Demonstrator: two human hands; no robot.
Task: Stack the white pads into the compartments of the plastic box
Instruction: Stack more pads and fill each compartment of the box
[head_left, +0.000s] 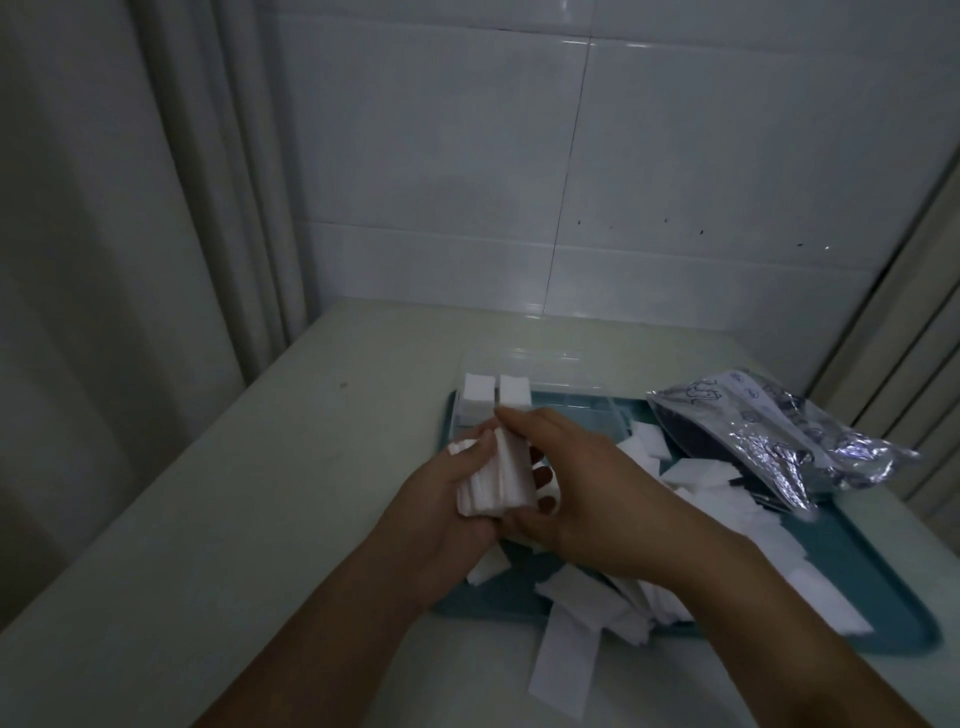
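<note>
both hands, left hand (441, 499) and right hand (582, 493), clamp a stack of white pads (496, 480) near the plastic box (545, 384); squaring its edges first should help it drop into an open compartment.

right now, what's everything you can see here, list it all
plastic box: one, clear, far end of the tray
stacks in box: two, white, left compartments
held pads: one bundle, white, between both hands
loose pads: many, white, scattered across the tray
paper strip: one, white, hanging off the tray's near edge
tray: one, teal, on the table
foil bag: one, silver, tray's far right corner
table: one, pale
left hand: grips the bundle
right hand: holds the bundle
</note>
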